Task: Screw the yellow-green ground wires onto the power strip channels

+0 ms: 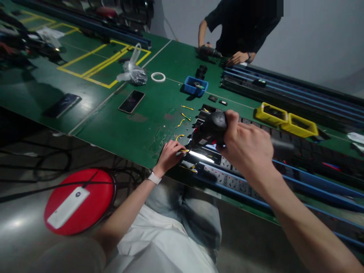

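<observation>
My right hand [247,140] grips a black cordless drill [209,127], its nose pointing left and down at the end of a long socket strip [222,174]. At that same end, my left hand [170,153] pinches a short yellow wire [184,151] near the drill's tip. The drill's light falls on the strip's shiny end. Several more short wires, such as a yellow-green one [186,116], lie loose on the green table or by the strip ends. Where the drill tip meets the strip is too dark to make out.
Across the green table [153,125] a person in dark clothes holds another drill [210,51]. A blue bin [196,86], yellow bins [300,125], a phone [131,101], a white ring [158,77] and a plastic bag [135,72] lie about. A red stool [99,197] stands at lower left.
</observation>
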Demonstrator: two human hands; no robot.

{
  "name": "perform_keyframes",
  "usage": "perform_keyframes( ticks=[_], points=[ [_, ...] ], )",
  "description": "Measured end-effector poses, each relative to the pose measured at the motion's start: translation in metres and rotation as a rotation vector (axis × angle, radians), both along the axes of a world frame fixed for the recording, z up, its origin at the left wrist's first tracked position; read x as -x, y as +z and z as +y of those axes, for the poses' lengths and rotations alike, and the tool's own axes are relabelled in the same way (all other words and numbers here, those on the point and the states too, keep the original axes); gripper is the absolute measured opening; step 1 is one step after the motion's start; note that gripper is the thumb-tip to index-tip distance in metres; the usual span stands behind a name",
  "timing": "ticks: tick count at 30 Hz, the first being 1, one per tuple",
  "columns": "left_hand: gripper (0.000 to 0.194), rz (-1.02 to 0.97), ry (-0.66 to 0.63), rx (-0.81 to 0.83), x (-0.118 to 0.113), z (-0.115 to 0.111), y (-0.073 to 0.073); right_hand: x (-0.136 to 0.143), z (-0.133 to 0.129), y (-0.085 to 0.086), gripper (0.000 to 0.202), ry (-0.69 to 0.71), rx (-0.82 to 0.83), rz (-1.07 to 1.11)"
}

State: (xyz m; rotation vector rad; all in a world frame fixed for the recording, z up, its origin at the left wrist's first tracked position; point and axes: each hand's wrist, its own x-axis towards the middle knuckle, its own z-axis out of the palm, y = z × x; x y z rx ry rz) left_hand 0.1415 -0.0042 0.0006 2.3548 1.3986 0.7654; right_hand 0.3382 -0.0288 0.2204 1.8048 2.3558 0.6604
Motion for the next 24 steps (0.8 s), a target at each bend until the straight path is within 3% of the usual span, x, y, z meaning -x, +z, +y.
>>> perform_keyframes(
  ticks=[16,24],
  points=[
    [0.018,-0.016,-0.022,0.007,0.0035,0.0048,-0.0089,-0.0043,-0.0031,-0.0068,0.061,0.046,-0.043,0.036],
    [0.018,0.010,-0.025,0.036,0.0024,0.0041,-0.0058,-0.0017,-0.0041,-0.0049,0.058,0.081,-0.053,-0.013]
  ],
)
